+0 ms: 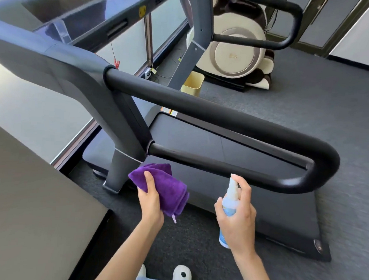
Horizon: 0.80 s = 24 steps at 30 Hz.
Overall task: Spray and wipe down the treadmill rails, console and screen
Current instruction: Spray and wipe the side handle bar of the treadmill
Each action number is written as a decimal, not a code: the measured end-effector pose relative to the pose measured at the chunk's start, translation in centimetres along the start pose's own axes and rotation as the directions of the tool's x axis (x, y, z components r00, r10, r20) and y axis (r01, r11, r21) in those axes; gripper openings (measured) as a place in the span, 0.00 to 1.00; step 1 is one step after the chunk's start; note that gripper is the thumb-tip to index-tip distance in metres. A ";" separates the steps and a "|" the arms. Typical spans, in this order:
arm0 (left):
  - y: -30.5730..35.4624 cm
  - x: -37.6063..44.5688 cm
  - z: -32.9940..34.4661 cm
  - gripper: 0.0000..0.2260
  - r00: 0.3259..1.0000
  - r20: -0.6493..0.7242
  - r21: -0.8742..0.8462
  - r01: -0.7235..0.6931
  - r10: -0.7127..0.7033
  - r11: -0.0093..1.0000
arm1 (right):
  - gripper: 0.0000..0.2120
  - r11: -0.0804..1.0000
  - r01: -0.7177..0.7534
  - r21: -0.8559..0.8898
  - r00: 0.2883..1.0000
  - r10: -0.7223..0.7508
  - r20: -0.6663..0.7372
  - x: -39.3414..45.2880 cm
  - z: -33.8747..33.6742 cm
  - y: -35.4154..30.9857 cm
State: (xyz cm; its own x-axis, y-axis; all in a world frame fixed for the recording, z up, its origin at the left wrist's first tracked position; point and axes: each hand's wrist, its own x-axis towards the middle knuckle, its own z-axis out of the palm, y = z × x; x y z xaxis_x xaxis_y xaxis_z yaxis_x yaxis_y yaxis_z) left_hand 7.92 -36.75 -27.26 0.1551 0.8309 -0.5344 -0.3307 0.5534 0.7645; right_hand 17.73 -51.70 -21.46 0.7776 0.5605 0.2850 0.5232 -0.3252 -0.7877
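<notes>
Folded purple cloth (pixel 164 187), seemingly plush.

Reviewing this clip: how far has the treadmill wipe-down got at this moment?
Nothing looks finished; no wet streaks show on the near rail. In hand: the right hand holds the spray bottle below that rail, a finger on its nozzle; the left hand grips the folded purple cloth, off every surface. Left: rails, console, screen.

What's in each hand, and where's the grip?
Left hand grips the folded purple cloth at its near edge. Right hand grips the spray bottle round its body, index finger on the nozzle.
</notes>
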 end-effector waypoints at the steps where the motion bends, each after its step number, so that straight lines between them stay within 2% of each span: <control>1: -0.1 0.2 0.6 0.27 0.999 0.023 -0.026 0.035 -0.035 0.999 | 0.33 1.000 -0.012 -0.004 1.000 0.012 0.007 -0.1 0.0 0.1; 4: 0.4 1.6 3.8 0.34 0.994 0.083 -0.104 0.073 -0.064 0.992 | 0.34 0.999 -0.048 -0.022 0.999 0.049 0.008 -0.2 -0.1 0.5; 6: 1.1 2.5 6.6 0.34 0.996 0.060 -0.114 0.066 -0.060 0.991 | 0.34 0.997 -0.069 -0.037 0.998 0.069 -0.003 -0.2 -0.3 0.7; 11: 1.0 4.0 10.9 0.41 0.964 -0.246 -0.036 0.096 -0.102 0.995 | 0.35 0.993 -0.100 -0.060 0.995 0.100 -0.012 0.3 -0.5 1.2; 14: 0.7 4.3 11.3 0.40 0.930 -0.327 -0.065 0.154 -0.167 0.986 | 0.34 0.993 -0.101 -0.067 0.995 0.100 -0.022 0.5 -0.6 1.6; 19: -0.4 3.8 11.4 0.40 0.933 -0.314 -0.103 0.149 -0.175 0.983 | 0.34 0.991 -0.117 -0.058 0.993 0.115 -0.038 0.4 -1.1 2.5; 24: -2.5 1.3 11.9 0.37 0.946 -0.172 -0.131 0.255 -0.275 0.958 | 0.34 0.989 -0.132 -0.073 0.991 0.133 0.010 0.6 -1.5 3.0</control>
State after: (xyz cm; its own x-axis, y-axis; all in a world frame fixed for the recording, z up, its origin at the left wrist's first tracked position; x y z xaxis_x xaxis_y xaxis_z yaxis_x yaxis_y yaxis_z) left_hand 20.07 -36.37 -25.58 0.0777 0.6240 -0.7776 -0.3995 0.7341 0.5491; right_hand 20.29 -53.47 -22.79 0.8365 0.5202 0.1721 0.4401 -0.4508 -0.7766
